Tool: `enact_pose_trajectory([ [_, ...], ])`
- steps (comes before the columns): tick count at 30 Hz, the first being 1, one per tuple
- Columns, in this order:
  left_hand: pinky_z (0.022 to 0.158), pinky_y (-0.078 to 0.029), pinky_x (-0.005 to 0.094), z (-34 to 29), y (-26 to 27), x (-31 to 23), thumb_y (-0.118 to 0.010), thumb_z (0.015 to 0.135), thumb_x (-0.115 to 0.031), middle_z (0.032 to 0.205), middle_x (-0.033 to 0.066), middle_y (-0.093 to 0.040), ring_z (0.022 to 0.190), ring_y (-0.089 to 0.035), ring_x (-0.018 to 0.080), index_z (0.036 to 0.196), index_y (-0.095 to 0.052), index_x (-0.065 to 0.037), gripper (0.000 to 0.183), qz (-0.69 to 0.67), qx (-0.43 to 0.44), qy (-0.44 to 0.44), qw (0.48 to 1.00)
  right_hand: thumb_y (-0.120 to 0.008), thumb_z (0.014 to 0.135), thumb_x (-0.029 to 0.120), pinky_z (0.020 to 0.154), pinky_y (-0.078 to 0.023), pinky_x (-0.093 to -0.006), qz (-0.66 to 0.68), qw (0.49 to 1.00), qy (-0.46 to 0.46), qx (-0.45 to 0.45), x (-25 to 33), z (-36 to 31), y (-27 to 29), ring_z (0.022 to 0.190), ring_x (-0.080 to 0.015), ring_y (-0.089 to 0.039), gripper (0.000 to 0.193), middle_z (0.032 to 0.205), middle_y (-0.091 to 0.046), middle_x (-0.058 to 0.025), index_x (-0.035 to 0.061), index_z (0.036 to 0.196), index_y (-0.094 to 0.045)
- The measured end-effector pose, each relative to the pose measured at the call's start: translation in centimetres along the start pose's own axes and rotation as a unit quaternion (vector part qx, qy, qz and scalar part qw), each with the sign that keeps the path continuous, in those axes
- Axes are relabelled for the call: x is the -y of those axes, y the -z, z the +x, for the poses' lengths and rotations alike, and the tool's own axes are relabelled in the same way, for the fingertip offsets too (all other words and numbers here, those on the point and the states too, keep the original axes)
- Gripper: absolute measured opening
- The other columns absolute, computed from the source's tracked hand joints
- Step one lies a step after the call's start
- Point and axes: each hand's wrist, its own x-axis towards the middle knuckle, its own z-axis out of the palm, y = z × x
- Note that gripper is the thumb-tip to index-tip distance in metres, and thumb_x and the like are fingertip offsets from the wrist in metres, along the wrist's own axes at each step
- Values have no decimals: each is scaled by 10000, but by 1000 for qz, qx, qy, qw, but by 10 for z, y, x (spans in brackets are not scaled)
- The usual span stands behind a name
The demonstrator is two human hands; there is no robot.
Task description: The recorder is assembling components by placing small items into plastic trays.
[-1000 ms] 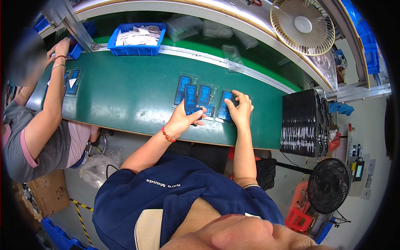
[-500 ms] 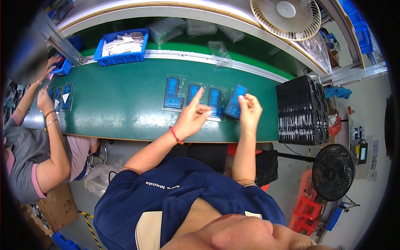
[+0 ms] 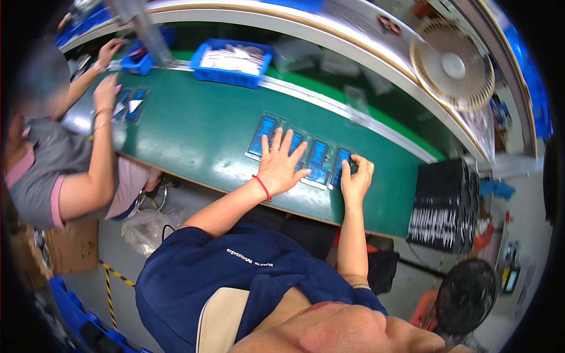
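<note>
Four flat blue packs in clear plastic trays stand in a row on the green bench. My left hand (image 3: 281,167) is spread with its fingers apart, over the second blue pack (image 3: 296,143) and partly hiding it. Left of it lies another blue pack (image 3: 263,134), and right of it a third blue pack (image 3: 318,154). At the row's right end, my right hand (image 3: 356,179) has its thumb and curled fingers on the right edge of the last blue pack (image 3: 340,167), which sits down at bench level.
A blue bin (image 3: 229,77) of white pieces stands at the bench's back. Stacked black trays (image 3: 441,203) rise at the right end. At the left a co-worker's hand (image 3: 106,91) is above similar blue packs (image 3: 135,106). A fan (image 3: 453,65) is at the upper right.
My right hand has lowered the blue pack it held up to the row's right end. My left hand has spread from pointing to flat. The whole view has tilted and shifted.
</note>
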Motion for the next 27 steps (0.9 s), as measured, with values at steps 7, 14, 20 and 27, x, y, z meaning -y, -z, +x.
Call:
enact_pose_trajectory([
  [7,1075,-171,637,-14,36,44,-615,829,-496,1438,266,-308,1367,-220,453,1368,-465,-144,661,10,-6,40,999,-730,767,178,807,-449,-402,18,997,42,60,38,4,-32,910,-298,-575,228,977,-565,-120,72,949,-642],
  [14,911,-439,453,90,113,146,-718,771,-326,1064,178,-640,1038,-544,364,1076,-675,-59,407,-44,-205,98,973,-706,802,226,812,-410,-378,26,998,32,46,39,-3,-33,903,-265,-573,214,957,-576,-85,83,947,-641],
  [20,975,-406,423,192,133,191,-734,725,-504,1139,162,-646,1158,-514,366,1115,-690,-120,549,98,-43,316,943,-712,791,210,792,-399,-376,-12,997,61,53,34,-4,-38,842,-242,-567,202,911,-577,-66,90,929,-626],
  [27,997,-382,415,200,121,205,-778,720,-402,1158,97,-656,1174,-529,312,1076,-707,-134,451,35,-40,304,951,-713,773,183,775,-402,-368,0,997,70,39,34,-4,-38,774,-214,-548,188,826,-551,-45,91,910,-622],
])
